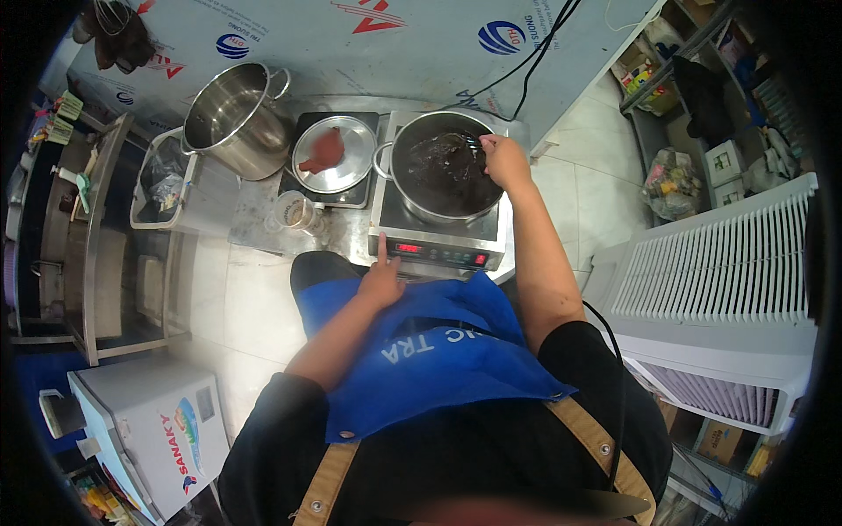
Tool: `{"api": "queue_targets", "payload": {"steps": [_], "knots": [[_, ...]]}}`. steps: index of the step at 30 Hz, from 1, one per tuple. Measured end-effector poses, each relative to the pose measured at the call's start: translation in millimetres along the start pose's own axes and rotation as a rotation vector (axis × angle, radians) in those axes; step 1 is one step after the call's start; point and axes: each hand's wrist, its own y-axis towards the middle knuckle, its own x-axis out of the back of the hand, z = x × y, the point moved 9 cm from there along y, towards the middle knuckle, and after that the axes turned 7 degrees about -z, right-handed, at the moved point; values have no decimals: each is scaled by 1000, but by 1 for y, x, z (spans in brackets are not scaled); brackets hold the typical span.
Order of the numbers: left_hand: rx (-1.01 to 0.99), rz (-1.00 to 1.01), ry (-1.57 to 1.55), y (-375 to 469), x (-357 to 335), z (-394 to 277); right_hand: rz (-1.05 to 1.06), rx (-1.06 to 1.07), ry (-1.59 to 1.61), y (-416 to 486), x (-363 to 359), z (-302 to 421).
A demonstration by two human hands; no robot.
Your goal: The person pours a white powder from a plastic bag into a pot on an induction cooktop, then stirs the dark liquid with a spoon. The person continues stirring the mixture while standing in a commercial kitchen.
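Observation:
My right hand (505, 161) grips a metal utensil (472, 142) over the right side of a steel pot (383, 160); its lower end is hidden in dark liquid (444, 167), whose surface is disturbed. The pot stands on an induction cooker (434, 246) with a lit red display. My left hand (383, 283) holds nothing; its index finger is extended at the cooker's front left edge. To the left, a reddish-brown item (325, 151) lies on a round steel lid (358, 174) over a second, black cooktop (306, 125).
A large empty steel pot (266, 148) leans at the left beside a lined waste bin (210, 204). Clear plastic cups (296, 212) stand on the steel table (253, 230). A white air cooler (710, 256) is close on my right, and black cables (533, 66) hang behind the cooker.

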Motion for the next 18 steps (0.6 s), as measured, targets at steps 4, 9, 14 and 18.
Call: {"api": "queue_targets", "payload": {"steps": [4, 9, 14, 18], "knots": [[8, 11, 14, 0, -1, -1, 150, -54, -100, 4, 22, -19], [-11, -1, 17, -1, 2, -3, 488, -205, 50, -11, 22, -23], [-35, -39, -7, -2, 4, -4, 573, -206, 289, -27, -14, -6], [-20, -23, -31, -3, 2, -2, 483, -231, 395, -27, -42, 5]]}}
